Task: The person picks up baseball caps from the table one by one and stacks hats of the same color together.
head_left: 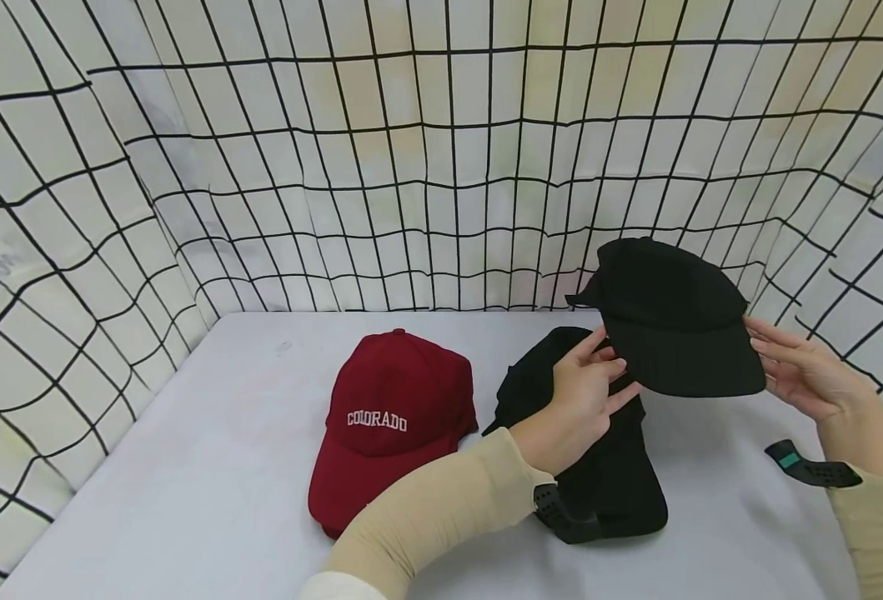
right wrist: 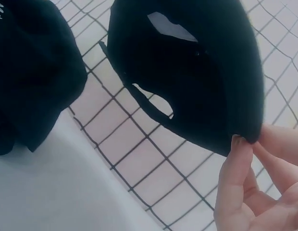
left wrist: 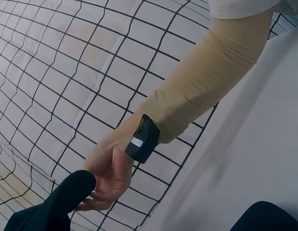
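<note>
A black cap (head_left: 674, 292) is held up above the table, its brim tilted down toward me. At the left edge of the brim, my left hand (head_left: 579, 400) grips it with the fingertips. My right hand (head_left: 812, 371) pinches the right edge between thumb and fingers; the right wrist view shows the same pinch by the right hand (right wrist: 264, 187), with the cap's dark inside (right wrist: 178, 72) and a gap at its strap. Beneath my left forearm lies a second black cap (head_left: 614, 467), partly covered. To its left sits a dark red cap (head_left: 403, 400) lettered COLORADO in white.
Caps lie on a white table (head_left: 186, 467). Black grid netting (head_left: 449, 150) over pale walls encloses its back and sides. Each wrist wears a dark band, such as the right wristband (head_left: 812, 467).
</note>
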Demonstrator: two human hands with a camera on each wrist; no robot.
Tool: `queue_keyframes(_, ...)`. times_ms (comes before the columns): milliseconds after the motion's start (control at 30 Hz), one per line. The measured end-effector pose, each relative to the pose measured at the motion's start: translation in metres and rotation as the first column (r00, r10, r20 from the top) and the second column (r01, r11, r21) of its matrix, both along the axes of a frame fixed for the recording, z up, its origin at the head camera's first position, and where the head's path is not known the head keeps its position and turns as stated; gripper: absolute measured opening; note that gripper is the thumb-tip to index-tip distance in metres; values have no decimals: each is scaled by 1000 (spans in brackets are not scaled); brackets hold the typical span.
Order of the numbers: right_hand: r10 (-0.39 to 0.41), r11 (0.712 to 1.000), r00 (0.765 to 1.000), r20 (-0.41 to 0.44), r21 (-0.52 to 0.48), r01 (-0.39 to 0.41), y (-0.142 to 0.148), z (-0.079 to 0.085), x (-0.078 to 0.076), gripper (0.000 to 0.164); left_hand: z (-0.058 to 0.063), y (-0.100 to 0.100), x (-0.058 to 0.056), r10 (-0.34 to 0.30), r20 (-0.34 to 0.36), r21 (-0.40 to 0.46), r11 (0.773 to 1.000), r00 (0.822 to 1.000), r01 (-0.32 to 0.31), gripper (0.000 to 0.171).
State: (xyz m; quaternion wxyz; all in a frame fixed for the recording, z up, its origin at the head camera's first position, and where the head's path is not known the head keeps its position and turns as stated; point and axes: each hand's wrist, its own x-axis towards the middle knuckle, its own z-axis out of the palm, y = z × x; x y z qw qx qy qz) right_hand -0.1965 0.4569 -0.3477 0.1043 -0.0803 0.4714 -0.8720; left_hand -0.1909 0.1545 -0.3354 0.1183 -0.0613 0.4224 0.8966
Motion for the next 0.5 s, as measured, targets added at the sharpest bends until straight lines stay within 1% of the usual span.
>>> queue_keyframes(67,6,1000,1000,-2,10,-6,-3,0,-1,48,0,-6,1,-1,0,-10,1000,1000,1,52)
queue_keyframes(267,11,996,1000,-18,84,-10,-13,3,-5,48,-1,-25,0,-20,-8,-14,1000,1000,20,51)
queue_keyframes(367,5,992,999,-32,124,-1,-21,5,-6,48,-2,-34,1,-29,-16,-25,999,999,29,51)
queue_keyframes(500,-18,988,999,-27,154,22,-33,6,-8,47,-4,-46,2,-38,-27,-35,999,999,37,50)
